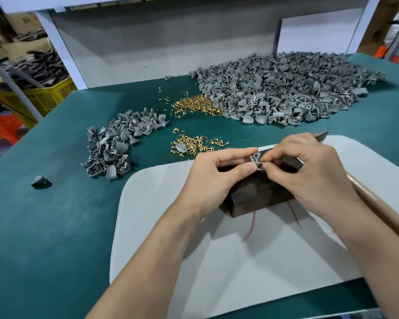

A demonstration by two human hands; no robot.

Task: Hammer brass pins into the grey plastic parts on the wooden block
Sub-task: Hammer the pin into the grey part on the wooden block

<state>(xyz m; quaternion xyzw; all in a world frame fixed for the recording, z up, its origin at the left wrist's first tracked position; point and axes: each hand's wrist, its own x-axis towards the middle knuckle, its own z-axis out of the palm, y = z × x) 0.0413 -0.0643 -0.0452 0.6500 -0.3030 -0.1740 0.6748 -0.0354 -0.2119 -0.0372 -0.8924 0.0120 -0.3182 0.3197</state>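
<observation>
**A:** Low centre, on the white mat [171, 226]: the left hand [213, 174] has its grip closed on a grey plastic part [255, 157], thumb and forefinger pinching it over the wooden block [258, 194].

**B:** The right hand [309, 171] has a tight grip on a brass pin [261, 161], feeding it into the part. The hammer [382, 210] lies unheld under that forearm.

**A:** The danger, I'd say, is a crooked pin. A strike could bend it or catch a fingertip.

**B:** Up the worktop [55, 215] there are loose pins [191, 146], a small pile [115, 143] of parts at left and a big heap [286, 88] upper right.

**A:** One container: a yellow crate [53, 95] at the far left, heaped with dark pieces I can't identify.
</observation>
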